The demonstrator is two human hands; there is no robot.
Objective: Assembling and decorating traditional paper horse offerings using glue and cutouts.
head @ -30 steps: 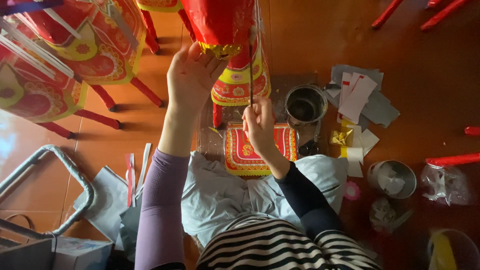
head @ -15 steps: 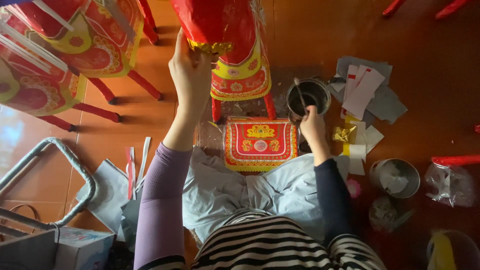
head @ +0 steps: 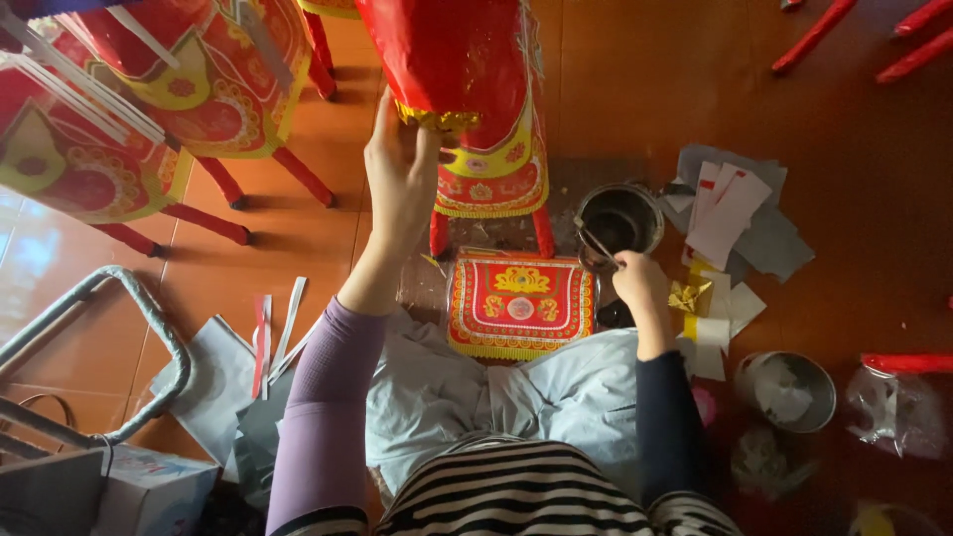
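Your left hand (head: 402, 184) is raised, palm flat against the lower edge of the red paper figure (head: 467, 99), fingers spread along its gold fringe; grip is wide, pressing rather than clasping. The figure stands on the floor on thin red legs (head: 541, 230), directly ahead of you, above the flat red-and-gold decorated panel (head: 521, 306) that lies on the floor just beside your knees.

Your right hand (head: 640, 283) is closed in a narrow pinch on a thin stick (head: 598, 241); its far end reaches into the dark metal pot (head: 620, 216), which sits on the floor just right of the figure's legs. Can't tell what's in the pot.

Right of the pot: a loose pile of grey and white paper sheets (head: 735, 213), with a small gold folded piece (head: 688, 295) near your right wrist. Further right and nearer you, a round tin (head: 789, 390) with crumpled white material inside.

Left side: more red-and-gold paper figures (head: 149, 89) on red legs, well apart from your hands. A grey metal tube frame (head: 109, 347) at lower left, with paper strips (head: 273, 323) beside your left sleeve.
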